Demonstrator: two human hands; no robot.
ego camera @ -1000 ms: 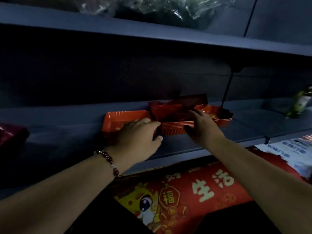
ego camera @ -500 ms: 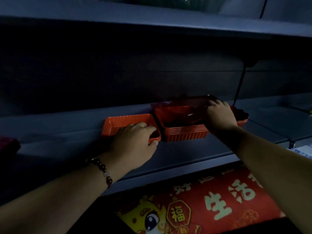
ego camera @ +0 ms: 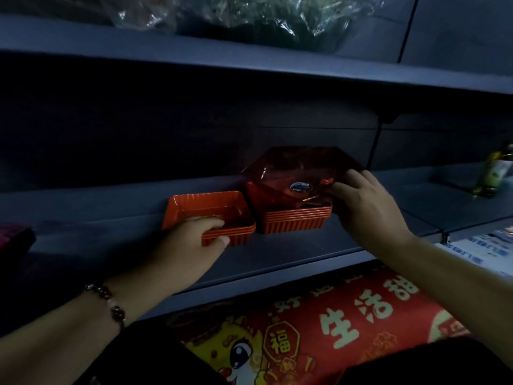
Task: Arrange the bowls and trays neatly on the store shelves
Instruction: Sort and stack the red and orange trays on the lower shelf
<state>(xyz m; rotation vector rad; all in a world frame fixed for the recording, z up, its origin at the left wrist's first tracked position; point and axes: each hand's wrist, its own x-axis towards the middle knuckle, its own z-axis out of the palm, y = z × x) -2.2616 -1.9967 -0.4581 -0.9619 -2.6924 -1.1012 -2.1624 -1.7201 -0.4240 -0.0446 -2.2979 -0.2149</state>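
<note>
A short stack of orange ribbed trays point(ego camera: 194, 207) sits on the grey shelf point(ego camera: 277, 245), left of a taller stack of the same trays point(ego camera: 294, 222). My left hand point(ego camera: 191, 243) grips the front rim of the left stack, fingers inside and thumb on the outer wall. My right hand point(ego camera: 363, 207) holds the right edge of a dark red translucent hexagonal tray point(ego camera: 299, 168), which is tilted up over the taller stack. A small shiny sticker shows on that tray.
A green bottle point(ego camera: 497, 173) stands on the shelf at far right. Clear plastic wrapping point(ego camera: 249, 12) lies on the shelf above. A dark red item point(ego camera: 14, 240) sits at the far left. Red printed packaging point(ego camera: 333, 329) and a white label point(ego camera: 488, 248) lie below.
My right hand has lifted and tilted the dark red hexagonal tray above the taller stack. My left hand keeps its hold on the left stack.
</note>
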